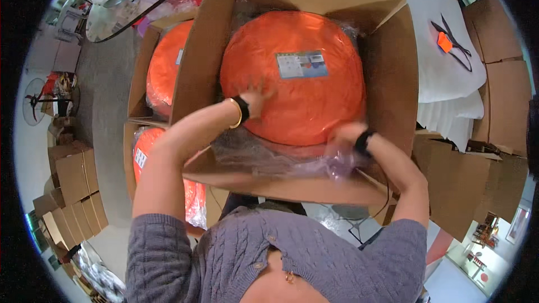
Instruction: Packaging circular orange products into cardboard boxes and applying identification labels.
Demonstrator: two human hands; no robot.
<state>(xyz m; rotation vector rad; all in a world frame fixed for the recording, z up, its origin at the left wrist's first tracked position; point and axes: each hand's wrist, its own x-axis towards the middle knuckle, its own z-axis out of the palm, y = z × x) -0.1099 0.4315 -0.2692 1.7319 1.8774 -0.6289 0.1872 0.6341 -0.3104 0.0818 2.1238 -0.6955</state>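
From the head view, your left hand [259,98] lies with fingers spread on the round orange cushion [292,76], which sits in clear plastic wrap [264,154] inside the open cardboard box [387,73] at the frame's centre. Your right hand [347,134], blurred, is closed on the plastic at the cushion's lower right edge. Scissors [455,45] lie on the white table [432,11], upper right. Two more boxed orange cushions [165,64] sit at left.

Packing room or small warehouse, by the look of it: open cardboard box [387,73] holding a wrapped orange cushion [297,78], more filled boxes [147,73] alongside, flat cartons [70,191] stacked on the grey floor [106,106], scissors [452,42] on a white-covered worktop [443,73], standing fan [39,101] at the side.
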